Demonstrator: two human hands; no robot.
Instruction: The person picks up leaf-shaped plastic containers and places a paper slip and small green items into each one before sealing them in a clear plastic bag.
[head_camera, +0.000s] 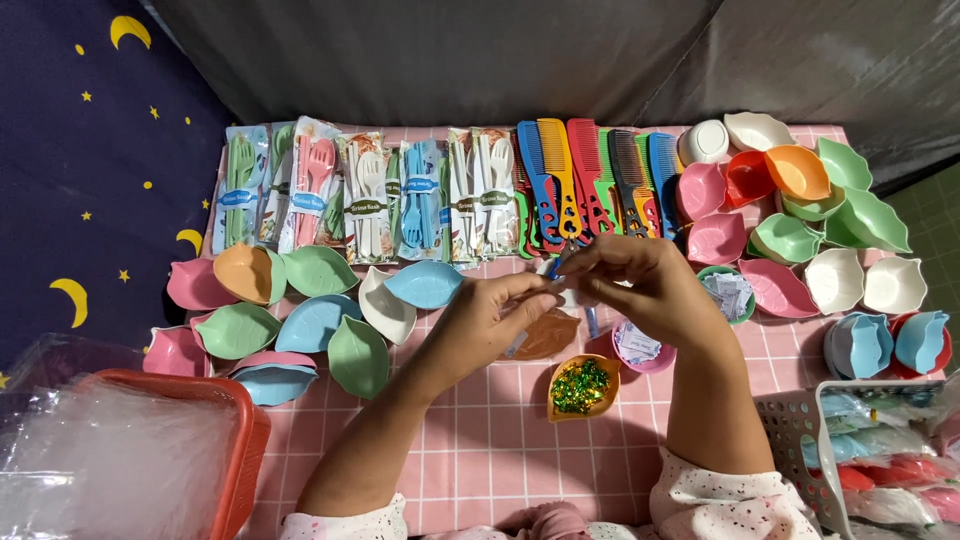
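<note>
Two hands met above the pink checked cloth (480, 440). The left hand (487, 318) and right hand (640, 290) pinched one small clear packet (568, 297) between fingertips; both were narrowly closed on it. The packet lay at 3 o'clock from the left hand and 9 o'clock from the right, equally near both; its long axis could not be told. Forearms converged from 6 o'clock. An orange dish (583, 388) of green-gold bits sat at 6 o'clock from the packet, apart.
</note>
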